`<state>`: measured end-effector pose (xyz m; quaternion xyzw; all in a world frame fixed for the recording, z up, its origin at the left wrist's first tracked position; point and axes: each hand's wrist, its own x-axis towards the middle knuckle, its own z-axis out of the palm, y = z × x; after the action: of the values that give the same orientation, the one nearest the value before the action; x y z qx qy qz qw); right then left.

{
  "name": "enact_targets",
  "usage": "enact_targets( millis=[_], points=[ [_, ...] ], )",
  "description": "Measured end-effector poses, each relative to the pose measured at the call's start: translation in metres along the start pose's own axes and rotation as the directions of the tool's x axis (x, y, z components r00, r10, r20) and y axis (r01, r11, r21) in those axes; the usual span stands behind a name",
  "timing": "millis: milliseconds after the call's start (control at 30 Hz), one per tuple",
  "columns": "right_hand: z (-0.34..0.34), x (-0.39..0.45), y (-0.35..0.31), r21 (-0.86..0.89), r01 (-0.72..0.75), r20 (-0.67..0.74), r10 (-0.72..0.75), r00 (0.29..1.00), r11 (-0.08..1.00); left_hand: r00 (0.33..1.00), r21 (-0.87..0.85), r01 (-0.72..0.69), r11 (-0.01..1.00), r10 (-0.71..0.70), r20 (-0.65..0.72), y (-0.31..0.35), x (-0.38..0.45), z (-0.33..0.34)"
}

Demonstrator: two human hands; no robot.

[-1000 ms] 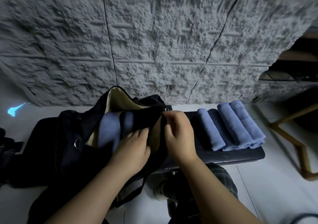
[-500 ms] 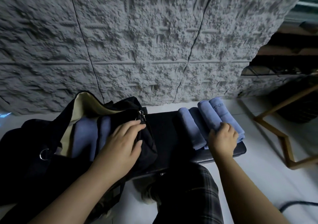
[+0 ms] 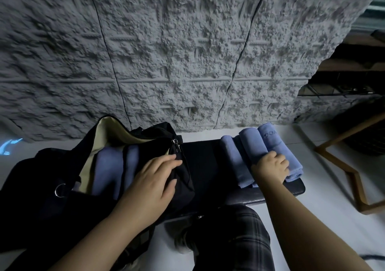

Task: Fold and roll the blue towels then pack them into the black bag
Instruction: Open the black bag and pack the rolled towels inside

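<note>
- Rough grey stone-textured wall [image 3: 187, 52] behind, pale floor below, dark padded counter [image 3: 291, 189] across the middle.
- Black bag [image 3: 41, 187] at the counter's left end, mouth gaping, cream lining showing, two rolled blue towels [image 3: 106, 170] already tucked inside.
- Left hand [image 3: 152, 185] laid flat on the bag's near rim beside the zip pull [image 3: 174, 142], fingers spread and nearly straight, holding the mouth wide.
- Right hand [image 3: 270, 167], up at the bag's rim a second ago, now over at the counter's right end, fingers curled round a towel in the row of rolled towels [image 3: 233, 158].
- Reads as one packing trip finished and the next pickup begun; several rolls left to go.
- Rolls side by side, touching, long axes running away from the body toward the wall, tilted slightly leftward at the far ends; far-right roll [image 3: 273, 139] showing pale lettering.
- Exact roll gripped hard to tell; apparently the second from the right.
</note>
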<state>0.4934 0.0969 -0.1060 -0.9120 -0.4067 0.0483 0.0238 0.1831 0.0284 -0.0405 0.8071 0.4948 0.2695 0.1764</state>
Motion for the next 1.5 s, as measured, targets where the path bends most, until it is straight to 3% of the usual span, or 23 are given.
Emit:
enact_targets(
  millis=[167,267,367,467,533,600,700,900,1000,1067,1133,1200,1233,1333,1433,1467,1500],
  points=[
    [-0.013,-0.004,-0.006,0.102,0.003,0.007,-0.004,1.000,0.995,1.000,-0.009,-0.005,1.000,0.005,-0.026,-0.007,-0.006,-0.008],
    [-0.031,-0.016,-0.017,0.251,0.110,-0.076,-0.094,0.993,0.962,0.998,-0.035,0.024,0.999,-0.026,-0.053,-0.014,-0.008,-0.012],
    [-0.063,-0.045,-0.035,0.442,0.315,-0.098,-0.304,0.948,0.840,0.996,-0.099,0.058,0.993,-0.064,-0.066,-0.015,-0.008,-0.012],
    [-0.097,-0.084,-0.059,0.687,0.335,0.058,-0.508,0.860,0.645,0.987,-0.254,0.114,0.960,-0.139,-0.081,-0.006,-0.007,-0.013],
    [-0.116,-0.108,-0.072,0.760,0.345,0.127,-0.647,0.752,0.550,0.973,-0.418,0.194,0.888,-0.228,-0.034,0.000,-0.006,-0.014],
    [-0.129,-0.129,-0.082,0.734,0.444,0.161,-0.766,0.622,0.514,0.954,-0.608,0.265,0.749,-0.293,0.055,0.002,-0.006,-0.014],
    [-0.131,-0.151,-0.096,0.747,0.510,0.183,-0.869,0.460,0.427,0.928,-0.712,0.301,0.634,-0.367,0.066,-0.005,-0.009,-0.017],
    [-0.105,-0.171,-0.116,0.763,0.480,0.278,-0.891,0.359,0.432,0.888,-0.825,0.374,0.425,-0.420,0.186,-0.020,-0.030,-0.027],
    [-0.093,-0.183,-0.124,0.793,0.382,0.365,-0.872,0.327,0.475,0.833,-0.870,0.427,0.245,-0.482,0.273,-0.029,-0.040,-0.029],
    [-0.085,-0.192,-0.130,0.804,0.260,0.436,-0.828,0.353,0.534,0.792,-0.832,0.497,0.246,-0.520,0.320,-0.034,-0.042,-0.036],
    [-0.076,-0.198,-0.139,0.793,0.139,0.501,-0.766,0.403,0.593,0.781,-0.699,0.574,0.426,-0.542,0.312,-0.042,-0.043,-0.042],
    [-0.070,-0.200,-0.150,0.720,0.184,0.530,-0.701,0.478,0.669,0.751,-0.478,0.645,0.596,-0.608,0.256,-0.053,-0.040,-0.045],
    [-0.068,-0.200,-0.155,0.664,0.235,0.538,-0.671,0.511,0.710,0.736,-0.401,0.668,0.626,-0.634,0.237,-0.061,-0.038,-0.044],
    [-0.062,-0.199,-0.167,0.572,0.307,0.536,-0.630,0.561,0.760,0.612,-0.118,0.787,0.605,-0.743,0.271,-0.091,-0.027,-0.032],
    [-0.063,-0.201,-0.174,0.557,0.301,0.543,-0.614,0.573,0.774,0.394,0.223,0.858,0.462,-0.872,0.291,-0.110,-0.018,-0.018],
    [-0.064,-0.201,-0.175,0.544,0.308,0.545,-0.608,0.577,0.780,0.353,0.249,0.872,0.421,-0.894,0.276,-0.114,-0.016,-0.015],
    [-0.064,-0.199,-0.176,0.530,0.321,0.545,-0.605,0.581,0.785,0.352,0.261,0.873,0.413,-0.902,0.249,-0.117,-0.012,-0.013]
  ],
)
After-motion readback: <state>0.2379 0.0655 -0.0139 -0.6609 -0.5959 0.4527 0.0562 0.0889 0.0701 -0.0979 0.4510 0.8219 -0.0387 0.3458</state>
